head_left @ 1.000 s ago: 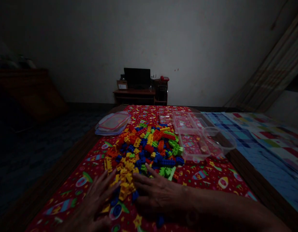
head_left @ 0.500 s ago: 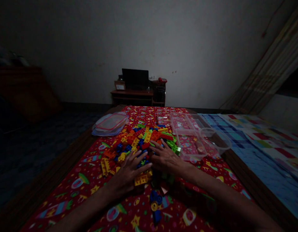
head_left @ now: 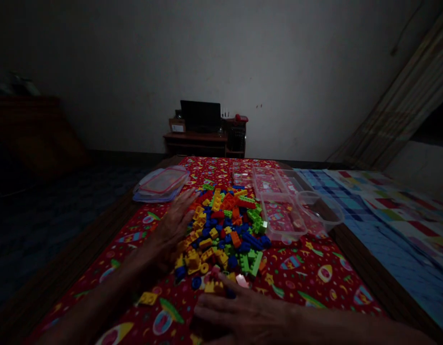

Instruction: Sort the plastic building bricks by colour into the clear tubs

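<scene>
A heap of small plastic building bricks (head_left: 224,227) in yellow, blue, red, orange and green lies on a table covered with a red patterned cloth (head_left: 314,273). My left hand (head_left: 171,227) lies flat with fingers stretched out along the left side of the heap, touching the bricks. My right hand (head_left: 239,311) rests flat on the cloth at the near edge of the heap, fingers spread and pointing left. Neither hand holds anything.
Several clear plastic containers (head_left: 282,211) stand right of the heap, a round one (head_left: 322,208) among them. Stacked lids (head_left: 160,184) lie at the far left. A loose yellow brick (head_left: 146,299) lies near my left forearm. A chequered mat (head_left: 382,225) spreads to the right; a desk with a monitor (head_left: 201,117) stands at the wall.
Both hands left the middle of the heap: the left slid to its left side, the right drew back to its near edge. The bricks now lie in a narrower, longer heap.
</scene>
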`<act>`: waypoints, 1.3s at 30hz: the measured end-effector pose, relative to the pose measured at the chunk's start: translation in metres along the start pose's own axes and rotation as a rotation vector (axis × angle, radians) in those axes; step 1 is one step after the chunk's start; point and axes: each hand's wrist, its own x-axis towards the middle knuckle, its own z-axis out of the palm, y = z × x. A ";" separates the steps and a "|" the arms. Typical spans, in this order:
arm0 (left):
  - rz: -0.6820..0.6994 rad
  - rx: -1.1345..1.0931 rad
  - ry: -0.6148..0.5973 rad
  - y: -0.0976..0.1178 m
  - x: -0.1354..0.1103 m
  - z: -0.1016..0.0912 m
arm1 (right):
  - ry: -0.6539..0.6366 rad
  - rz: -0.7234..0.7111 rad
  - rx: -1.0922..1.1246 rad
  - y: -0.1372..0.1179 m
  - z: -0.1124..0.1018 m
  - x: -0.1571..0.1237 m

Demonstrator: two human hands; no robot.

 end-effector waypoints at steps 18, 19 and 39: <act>-0.578 -0.137 -0.009 -0.058 -0.057 0.019 | 0.132 0.643 -0.020 0.138 0.023 0.010; -0.592 -0.147 0.007 -0.054 -0.049 0.019 | 0.162 0.680 -0.018 0.144 0.024 0.008; -0.216 -0.128 0.002 -0.019 0.085 0.048 | 0.239 1.094 0.244 0.247 -0.007 0.017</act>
